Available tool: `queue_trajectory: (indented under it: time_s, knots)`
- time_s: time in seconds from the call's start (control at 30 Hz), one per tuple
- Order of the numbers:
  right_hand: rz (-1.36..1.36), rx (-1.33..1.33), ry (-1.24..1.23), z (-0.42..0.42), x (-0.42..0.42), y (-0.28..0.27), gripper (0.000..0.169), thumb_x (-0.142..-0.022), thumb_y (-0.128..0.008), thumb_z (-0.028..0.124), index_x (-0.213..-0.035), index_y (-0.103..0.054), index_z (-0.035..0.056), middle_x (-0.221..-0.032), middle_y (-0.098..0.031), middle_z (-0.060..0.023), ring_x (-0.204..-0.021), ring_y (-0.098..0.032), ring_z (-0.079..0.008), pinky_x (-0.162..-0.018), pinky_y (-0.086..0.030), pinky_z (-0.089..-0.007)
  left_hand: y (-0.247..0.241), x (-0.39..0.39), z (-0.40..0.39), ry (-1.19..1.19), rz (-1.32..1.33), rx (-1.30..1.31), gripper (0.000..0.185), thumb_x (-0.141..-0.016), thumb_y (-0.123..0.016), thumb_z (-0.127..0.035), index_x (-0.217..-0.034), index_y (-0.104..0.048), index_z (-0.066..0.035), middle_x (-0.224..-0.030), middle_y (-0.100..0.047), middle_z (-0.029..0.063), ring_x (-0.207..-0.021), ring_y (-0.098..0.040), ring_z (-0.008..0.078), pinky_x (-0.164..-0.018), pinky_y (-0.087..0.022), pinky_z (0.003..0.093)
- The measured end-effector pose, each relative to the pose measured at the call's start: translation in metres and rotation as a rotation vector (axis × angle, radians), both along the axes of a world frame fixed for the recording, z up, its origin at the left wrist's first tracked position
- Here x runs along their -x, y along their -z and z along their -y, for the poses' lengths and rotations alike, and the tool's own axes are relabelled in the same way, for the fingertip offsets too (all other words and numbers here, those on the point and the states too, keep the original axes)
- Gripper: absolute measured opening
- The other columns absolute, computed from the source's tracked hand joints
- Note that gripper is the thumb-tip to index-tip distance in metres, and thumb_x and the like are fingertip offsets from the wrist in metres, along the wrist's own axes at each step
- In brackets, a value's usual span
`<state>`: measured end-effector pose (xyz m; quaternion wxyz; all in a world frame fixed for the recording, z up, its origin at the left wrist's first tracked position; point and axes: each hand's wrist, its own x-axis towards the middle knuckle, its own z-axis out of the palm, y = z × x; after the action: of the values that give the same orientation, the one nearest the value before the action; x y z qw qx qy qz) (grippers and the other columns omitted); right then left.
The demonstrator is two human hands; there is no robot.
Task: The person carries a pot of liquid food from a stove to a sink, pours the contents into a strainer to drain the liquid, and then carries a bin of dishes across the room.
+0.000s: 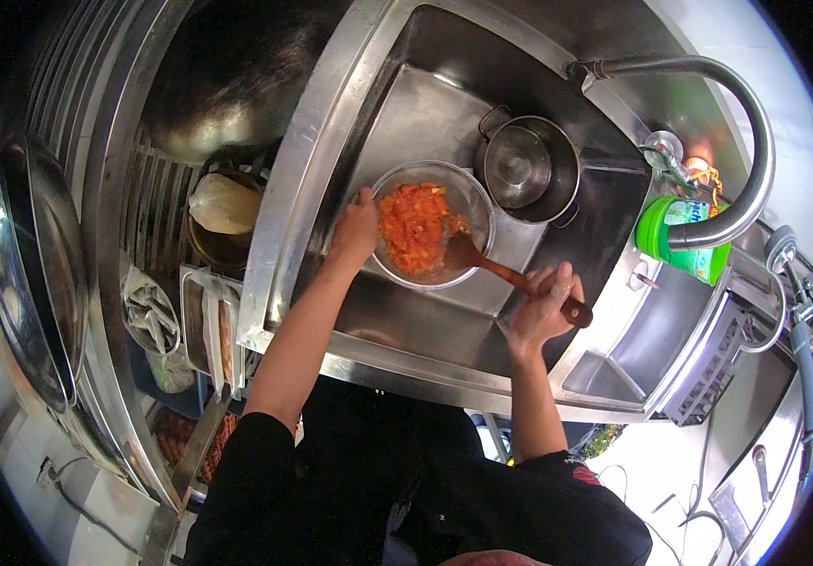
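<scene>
A round metal bowl (474, 191) stands in the steel sink (406, 120), with chopped, wet-looking tomato (412, 226) inside it. My left hand (357, 228) grips the bowl's left rim. In my right hand (550, 304) is the handle of a wooden spoon (500, 270). The spoon's head rests in the bowl at the right side of the tomato, and its handle slants out over the lower right rim. Just right of the bowl, a two-handled metal pot (568, 152) stands in the sink, with a smaller round metal vessel (517, 166) inside it.
A curved steel faucet (760, 127) arches over the right edge, beside a green plastic tub (654, 225). Shelves on the left hold a brown bowl (212, 247), a bag (152, 311) and metal trays (198, 322). Large metal lids or pans (31, 269) stand at far left.
</scene>
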<state>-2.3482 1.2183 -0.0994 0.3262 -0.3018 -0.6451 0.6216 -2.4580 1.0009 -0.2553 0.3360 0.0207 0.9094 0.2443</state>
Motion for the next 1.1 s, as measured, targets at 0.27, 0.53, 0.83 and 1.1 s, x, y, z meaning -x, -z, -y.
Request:
queue_trajectory:
  time_s: [0.27, 0.53, 0.83, 1.1]
  knots:
    - [-0.104, 0.161, 0.210, 0.030, 0.000, 0.014, 0.042, -0.103, -0.050, 0.020, -0.066, -0.032, 0.0123, -0.055, -0.026, 0.0021, -0.050, -0.030, -0.0100, -0.056, -0.035, -0.0291, 0.000, 0.000, -0.005, -0.027, 0.003, 0.066, 0.039, -0.086, -0.050, 0.007, -0.123, -0.040, 0.001, -0.099, -0.063, 0.0355, -0.097, -0.062, 0.0511, -0.082, -0.050, 0.0574]
    - [-0.111, 0.022, -0.084, -0.016, 0.024, 0.002, 0.033, -0.100, -0.054, 0.025, -0.075, -0.039, 0.0104, -0.065, -0.038, -0.0011, -0.062, -0.041, -0.0130, -0.066, -0.040, -0.0317, 0.004, 0.002, -0.001, 0.002, 0.000, 0.013, 0.030, -0.092, -0.042, 0.001, -0.122, -0.041, 0.003, -0.097, -0.063, 0.0370, -0.096, -0.062, 0.0515, -0.082, -0.050, 0.0573]
    - [0.630, -0.413, -0.946, -0.045, 0.002, -0.088, 0.029, -0.087, -0.071, 0.012, -0.108, -0.054, 0.0000, -0.113, -0.064, -0.0173, -0.100, -0.065, -0.0248, -0.083, -0.052, -0.0356, 0.006, 0.003, -0.001, 0.003, 0.038, 0.076, 0.028, -0.095, -0.042, -0.006, -0.122, -0.042, 0.000, -0.100, -0.064, 0.0340, -0.097, -0.064, 0.0477, -0.083, -0.053, 0.0544]
    - [1.152, -1.083, -1.274, -0.066, 0.004, -0.106, 0.043, -0.079, -0.067, -0.001, -0.120, -0.055, 0.0050, -0.094, -0.067, -0.0180, -0.076, -0.069, -0.0298, -0.064, -0.056, -0.0397, 0.016, 0.000, 0.002, -0.059, 0.066, 0.049, 0.028, -0.100, -0.036, -0.013, -0.125, -0.041, -0.004, -0.113, -0.062, 0.0307, -0.103, -0.063, 0.0466, -0.086, -0.053, 0.0544]
